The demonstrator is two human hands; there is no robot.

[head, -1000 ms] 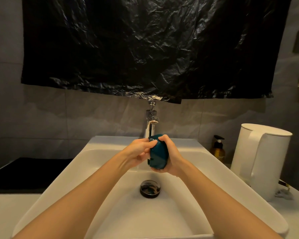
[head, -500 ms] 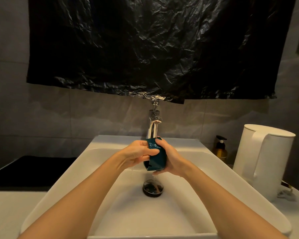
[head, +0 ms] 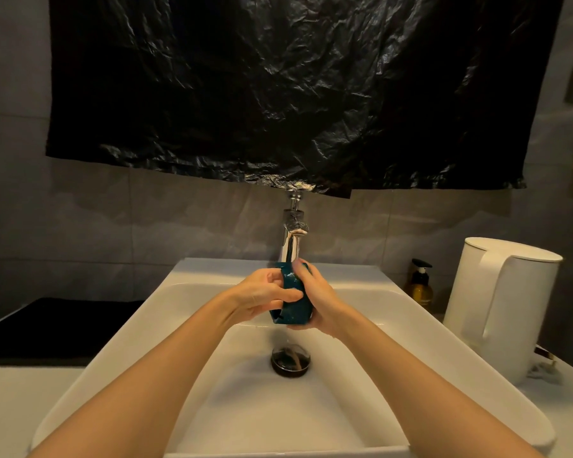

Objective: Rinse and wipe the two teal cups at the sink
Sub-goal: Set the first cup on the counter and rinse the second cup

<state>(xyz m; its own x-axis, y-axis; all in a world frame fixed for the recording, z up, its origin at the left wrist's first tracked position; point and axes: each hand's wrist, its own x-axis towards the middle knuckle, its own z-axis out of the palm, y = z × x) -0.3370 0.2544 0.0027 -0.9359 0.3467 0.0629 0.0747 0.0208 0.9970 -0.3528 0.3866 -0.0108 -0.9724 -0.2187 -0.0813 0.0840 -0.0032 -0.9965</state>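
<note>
The left hand [head: 262,295] and right hand [head: 316,300] both wrap one cup [head: 293,304], held just under the tap [head: 291,241] above the sink [head: 186,279]. Its rinse seems underway (no second cup in view); wiping and the other cup likely remain.

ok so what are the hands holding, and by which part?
One teal cup: left hand grips its side wall, right hand wraps the opposite side.

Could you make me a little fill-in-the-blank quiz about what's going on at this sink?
The left hand and right hand both grip a cup coloured ____.
The white kettle stands to the sink's ____.
The sheet above the tap is ____.
Missing: teal; right; black.
</note>
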